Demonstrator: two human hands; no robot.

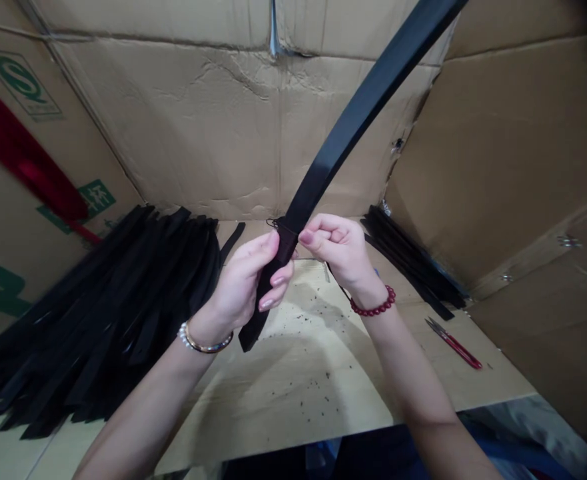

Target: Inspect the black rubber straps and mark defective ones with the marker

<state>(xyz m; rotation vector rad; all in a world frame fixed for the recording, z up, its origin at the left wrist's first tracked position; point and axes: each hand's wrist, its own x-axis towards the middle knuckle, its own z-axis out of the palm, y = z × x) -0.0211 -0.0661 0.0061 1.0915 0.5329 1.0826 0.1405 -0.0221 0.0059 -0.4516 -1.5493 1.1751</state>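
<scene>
A long, curved black strip (346, 130) rises from the middle of the view to the top right. My left hand (253, 277) is wrapped round its lower part, the thumb on top, and the strip's lower end sticks out below. Dark thread is wound round the strip beside the left thumb, with loose loops at its left edge. My right hand (338, 250) is at the strip's right edge, fingers pinched together; a dark thread hangs below this hand. What lies between its fingertips is too small to make out.
A large pile of black strips (103, 313) lies at the left, a smaller pile (408, 257) at the back right. Red-handled thread snips (456, 343) lie on the right of the table (338, 400). Cardboard walls (198, 127) enclose the table; a red strap (28, 153) hangs at left.
</scene>
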